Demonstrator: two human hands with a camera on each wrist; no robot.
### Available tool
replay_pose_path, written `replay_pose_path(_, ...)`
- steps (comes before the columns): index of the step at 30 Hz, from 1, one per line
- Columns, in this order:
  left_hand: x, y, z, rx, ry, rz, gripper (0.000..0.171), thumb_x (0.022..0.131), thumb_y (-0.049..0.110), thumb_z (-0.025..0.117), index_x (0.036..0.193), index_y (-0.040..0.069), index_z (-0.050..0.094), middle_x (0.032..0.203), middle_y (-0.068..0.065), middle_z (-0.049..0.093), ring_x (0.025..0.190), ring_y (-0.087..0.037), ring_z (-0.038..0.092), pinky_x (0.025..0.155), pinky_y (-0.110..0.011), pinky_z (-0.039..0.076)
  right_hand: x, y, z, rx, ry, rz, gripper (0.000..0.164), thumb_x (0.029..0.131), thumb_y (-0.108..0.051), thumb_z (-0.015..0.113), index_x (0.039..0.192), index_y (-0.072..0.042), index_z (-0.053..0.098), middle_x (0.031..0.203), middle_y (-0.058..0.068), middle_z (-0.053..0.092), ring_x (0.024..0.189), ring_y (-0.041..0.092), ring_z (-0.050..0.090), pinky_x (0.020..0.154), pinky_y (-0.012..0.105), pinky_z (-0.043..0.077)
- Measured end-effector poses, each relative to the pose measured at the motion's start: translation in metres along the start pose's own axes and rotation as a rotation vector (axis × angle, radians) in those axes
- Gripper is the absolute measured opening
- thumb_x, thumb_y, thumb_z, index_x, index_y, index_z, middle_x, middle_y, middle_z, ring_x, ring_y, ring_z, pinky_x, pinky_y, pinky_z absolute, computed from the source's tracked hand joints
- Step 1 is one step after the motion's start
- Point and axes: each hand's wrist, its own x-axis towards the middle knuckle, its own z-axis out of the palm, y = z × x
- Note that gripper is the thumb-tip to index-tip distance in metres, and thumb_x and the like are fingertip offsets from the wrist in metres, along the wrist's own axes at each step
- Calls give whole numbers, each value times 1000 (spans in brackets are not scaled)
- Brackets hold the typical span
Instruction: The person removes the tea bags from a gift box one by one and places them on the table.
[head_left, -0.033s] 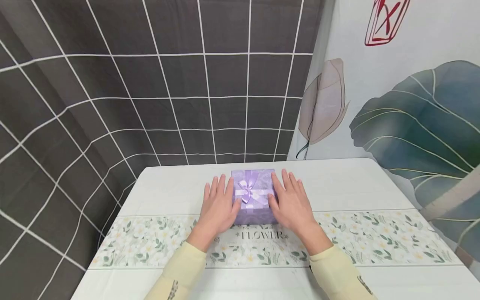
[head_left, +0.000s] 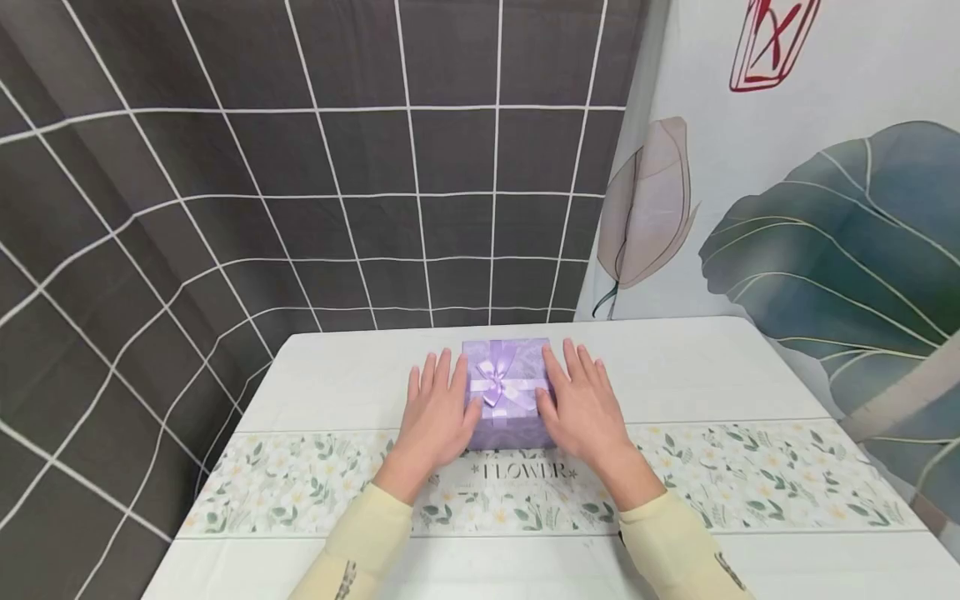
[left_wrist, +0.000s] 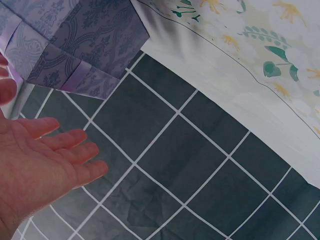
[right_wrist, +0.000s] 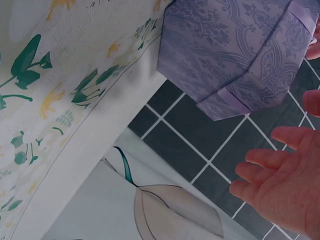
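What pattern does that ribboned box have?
Darker scrollwork on a purple box; it shows best in the right wrist view.

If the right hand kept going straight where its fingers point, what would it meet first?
Probably the dark gridded cloth beyond the far edge of the table. The right hand is beside the purple gift box, so it might brush that first; depth is unclear.

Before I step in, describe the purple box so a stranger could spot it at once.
Find the white table, then the word FLOWER on its floral band. Just beyond, between left hand and right hand, sits the purple box. Its lilac bow sets it apart from the flat print.
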Motion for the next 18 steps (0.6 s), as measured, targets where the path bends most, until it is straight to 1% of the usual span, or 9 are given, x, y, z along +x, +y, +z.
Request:
replay_pose_path(8,-1,1,4,-5,6,4,65,103,36,41,156,3,27,161,-25,17,148,-41,9,115,-56,5,0,0,0,4,30,-17,63,100,-33,46,155,-5,35,157,28,26,144,46,20,114,59,14)
replay_pose_path(16,-2,-3,4,-12,25,0,66,103,37,41,158,4,23,161,-25,17,148,-40,9,116,-56,7,-2,2,1,40,14,14,63,100,-35,46,156,-7,34,159,26,23,146,44,16,115,56,10)
replay_pose_path(18,-2,-3,4,-16,24,-2,67,103,38,40,158,4,22,161,-24,16,148,-40,8,116,-55,6,-2,4,2,46,11,17,63,100,-35,46,156,-7,34,159,26,23,146,44,16,115,56,10)
